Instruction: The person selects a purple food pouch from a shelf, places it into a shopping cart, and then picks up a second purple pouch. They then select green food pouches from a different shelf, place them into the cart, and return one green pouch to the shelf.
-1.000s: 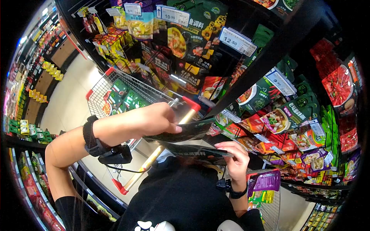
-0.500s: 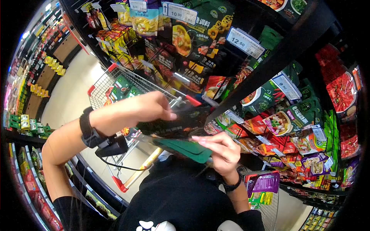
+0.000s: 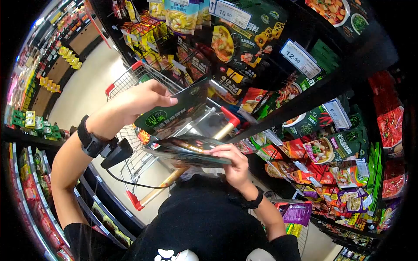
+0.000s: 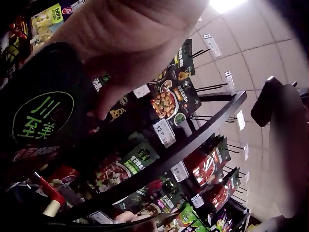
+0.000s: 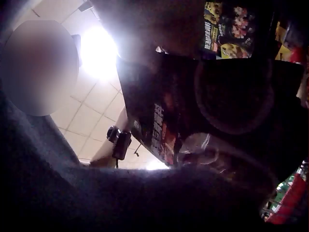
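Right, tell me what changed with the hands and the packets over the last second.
The left hand lifted its dark green packet up and away from the stack and tilted its printed face into view. The right hand shifted left over the remaining packets, gripping them from above. Both hands kept their grips; the shopping cart and hanging shelf stock stayed put.

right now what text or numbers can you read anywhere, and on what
"10.90": price tag on the top shelf hook.
"12.50": price tag on the next hook; it reads the same on the tag in the left wrist view.
"川至美", roughly: green round logo on the packet in the left hand.
Other tags and packet print: too small or blurred.
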`<state>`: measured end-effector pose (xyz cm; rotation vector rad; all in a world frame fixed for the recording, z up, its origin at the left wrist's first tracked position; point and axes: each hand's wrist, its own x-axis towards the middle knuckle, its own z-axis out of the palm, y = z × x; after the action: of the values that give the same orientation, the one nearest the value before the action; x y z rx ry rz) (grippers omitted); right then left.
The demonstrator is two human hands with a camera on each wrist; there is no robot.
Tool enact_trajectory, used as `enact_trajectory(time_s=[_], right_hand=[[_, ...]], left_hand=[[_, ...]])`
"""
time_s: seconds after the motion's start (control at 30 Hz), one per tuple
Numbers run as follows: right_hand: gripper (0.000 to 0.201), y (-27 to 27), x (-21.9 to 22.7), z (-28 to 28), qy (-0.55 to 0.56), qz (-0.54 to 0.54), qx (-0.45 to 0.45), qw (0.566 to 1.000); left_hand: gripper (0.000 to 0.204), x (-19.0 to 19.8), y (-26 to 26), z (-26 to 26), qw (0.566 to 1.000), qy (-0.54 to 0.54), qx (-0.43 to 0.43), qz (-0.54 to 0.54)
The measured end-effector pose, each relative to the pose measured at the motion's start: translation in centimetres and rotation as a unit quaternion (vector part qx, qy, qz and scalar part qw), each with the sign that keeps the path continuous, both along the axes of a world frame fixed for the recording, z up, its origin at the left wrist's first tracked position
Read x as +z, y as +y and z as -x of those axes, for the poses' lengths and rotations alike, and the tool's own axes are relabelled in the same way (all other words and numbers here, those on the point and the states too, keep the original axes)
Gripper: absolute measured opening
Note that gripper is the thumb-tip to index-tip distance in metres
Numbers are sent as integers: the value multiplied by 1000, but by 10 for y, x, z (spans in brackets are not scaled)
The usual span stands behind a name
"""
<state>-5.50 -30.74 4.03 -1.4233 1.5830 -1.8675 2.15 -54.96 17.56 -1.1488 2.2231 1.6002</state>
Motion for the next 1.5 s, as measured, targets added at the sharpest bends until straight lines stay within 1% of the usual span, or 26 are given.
enact_trajectory(time_s=[0.07, 0.1, 0.2, 0.27, 0.33, 0.37, 0.4, 0.47, 0.53, 0.57, 0.6, 0.63, 0.7, 0.8, 0.83, 0.93, 1.0, 1.07, 1.17, 1.2, 1.27, 1.3, 1.4, 1.43, 1.47, 1.5], right_hand=[[40, 1, -2, 1, 3, -7, 9, 1000], [41, 1, -2, 1, 10, -1, 20, 1000], [42, 1, 3, -1, 20, -16, 25, 999], [46, 4, 4, -1, 30, -36, 50, 998], [48, 7, 11, -4, 68, -54, 65, 994], [43, 9, 6, -7, 56, -56, 60, 995], [39, 9, -1, -10, 46, -57, 53, 996], [40, 9, -5, -12, 11, -44, 49, 998], [43, 10, -9, -11, 16, -51, 38, 998], [47, 13, -11, -11, 19, -75, 20, 997], [51, 15, -15, -13, 19, -99, 4, 995], [45, 14, -19, -15, -18, -119, 23, 992], [38, 16, -21, -15, 20, -111, 35, 993], [35, 17, -15, -15, 32, -122, 51, 991], [33, 17, -11, -17, 11, -109, 39, 993], [29, 15, -6, -18, 34, -63, -7, 997], [23, 17, 0, -20, 32, -62, -34, 997], [20, 20, 2, -22, 33, -65, -62, 995], [17, 20, -13, -22, 36, -56, -116, 991], [18, 22, -18, -23, 23, -58, -116, 991], [23, 23, -19, -22, 1, -57, -116, 992], [15, 23, -12, -24, 5, -21, -145, 989], [16, 29, 0, -21, 15, -5, -150, 989], [17, 31, 1, -22, 6, -18, -156, 988], [17, 28, -3, -21, -13, 3, -161, 987], [16, 25, -17, -20, -31, -26, -172, 984]], left_hand=[[39, -8, -5, -5, 1000, -3, 0, -24], [37, -9, -3, -7, 1000, -10, 10, -11], [35, -9, 3, -12, 999, -25, -27, -12], [29, -6, 3, -9, 995, -49, -92, -5], [23, 13, 13, -6, 989, -47, -108, 90], [22, 18, 11, -1, 971, -56, -174, 155], [20, 24, 7, 4, 943, -62, -237, 224], [17, 54, 15, 8, 889, 57, -287, 351], [14, 91, 30, 12, 812, 167, -304, 469], [14, 114, 38, 15, 784, 208, -296, 504], [14, 136, 48, 17, 756, 245, -286, 536], [14, 155, 56, 18, 726, 279, -276, 564], [14, 191, 59, 28, 647, 366, -221, 631], [10, 243, 54, 48, 542, 512, -138, 652], [12, 255, 55, 57, 520, 545, -104, 649], [17, 276, 43, 101, 464, 618, -31, 635], [17, 276, 46, 133, 454, 648, -12, 611], [13, 272, 53, 161, 430, 670, 2, 605], [8, 260, 64, 198, 391, 732, -5, 558], [9, 257, 67, 207, 398, 738, -12, 544], [9, 253, 70, 219, 398, 729, -17, 556], [8, 251, 71, 225, 403, 719, -14, 565], [8, 248, 67, 244, 425, 742, -19, 518], [9, 250, 64, 250, 424, 737, -7, 526], [9, 254, 60, 257, 421, 733, 4, 534], [9, 257, 59, 262, 421, 727, 16, 542]])
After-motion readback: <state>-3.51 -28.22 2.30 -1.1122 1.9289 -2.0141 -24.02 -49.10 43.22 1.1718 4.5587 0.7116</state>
